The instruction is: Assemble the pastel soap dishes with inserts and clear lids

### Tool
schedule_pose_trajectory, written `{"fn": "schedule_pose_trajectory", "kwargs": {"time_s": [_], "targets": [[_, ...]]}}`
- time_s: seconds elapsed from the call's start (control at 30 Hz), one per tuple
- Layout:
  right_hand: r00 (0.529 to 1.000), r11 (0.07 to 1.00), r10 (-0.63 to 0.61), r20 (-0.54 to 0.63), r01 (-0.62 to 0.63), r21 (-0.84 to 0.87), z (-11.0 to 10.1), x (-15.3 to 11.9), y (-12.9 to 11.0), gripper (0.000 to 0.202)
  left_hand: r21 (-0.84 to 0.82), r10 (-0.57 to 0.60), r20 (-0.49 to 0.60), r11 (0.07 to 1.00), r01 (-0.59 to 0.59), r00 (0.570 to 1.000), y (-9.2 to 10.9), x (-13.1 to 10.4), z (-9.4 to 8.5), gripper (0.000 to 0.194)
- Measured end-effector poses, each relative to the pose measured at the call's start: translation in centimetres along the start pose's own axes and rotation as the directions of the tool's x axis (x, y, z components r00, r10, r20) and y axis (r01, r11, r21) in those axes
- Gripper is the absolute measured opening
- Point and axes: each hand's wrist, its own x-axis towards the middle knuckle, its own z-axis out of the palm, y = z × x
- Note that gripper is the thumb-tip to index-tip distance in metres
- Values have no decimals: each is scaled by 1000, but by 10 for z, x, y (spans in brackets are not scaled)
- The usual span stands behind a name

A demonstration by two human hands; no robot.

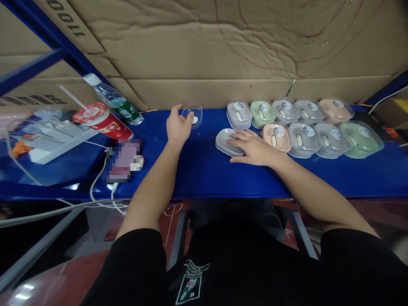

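Observation:
My left hand [179, 127] is at the back of the blue table, its thumb and fingers closed on the edge of a clear plastic lid [198, 114] with a round white label. My right hand [253, 148] rests over the right side of a shallow grey soap box base [225, 138]. Its fingers are spread across the top and its thumb lies along the near side; the palm hides part of the base. Close to the right wrist stands a lidded peach soap box [270, 132] with a round label.
Two rows of lidded boxes, including a green soap box [361, 140], fill the table's [204, 178] right side. Leftward are a red drink cup [110, 123], a water bottle [123, 106], a blurred-out item [123, 161] and a white power strip [60, 142] with cables. A cardboard wall [191, 63] stands behind.

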Motion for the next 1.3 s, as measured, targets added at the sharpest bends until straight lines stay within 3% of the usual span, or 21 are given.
{"fn": "schedule_pose_trajectory", "kwargs": {"time_s": [0.1,0.17,0.23,0.3,0.37,0.5,0.73,0.97,1.17,1.3], "targets": [[1000,999,20,-19,-21,-38,-3,0,-1,72,-3,219,84,976,-219,972,21,-15,3,46],[999,996,52,-16,-53,-67,-5,0,-4,73,12,358,191,930,-367,914,34,-26,5,46],[996,992,91,0,-91,-87,-7,0,-7,73,44,406,317,896,-441,857,40,-33,7,48],[993,989,117,8,-116,-96,-9,1,-10,73,98,360,419,895,-436,834,41,-35,8,50],[992,989,123,-9,-124,-85,-9,1,-13,70,156,289,459,905,-397,840,37,-34,7,49],[988,994,110,-110,-110,10,-8,2,-15,62,248,185,418,918,-308,889,32,-28,1,48],[948,981,141,-284,-96,168,-5,4,-16,54,393,61,379,893,-220,924,30,-23,-8,50],[952,970,184,-247,-135,203,2,6,-16,55,451,47,247,878,-158,968,24,-22,-12,57],[953,967,203,-224,-159,200,6,8,-14,57,507,-53,281,856,-101,958,27,-21,-19,57],[946,957,224,-236,-168,234,6,9,-12,60,497,-42,263,862,-98,964,23,-16,-24,55]]}}
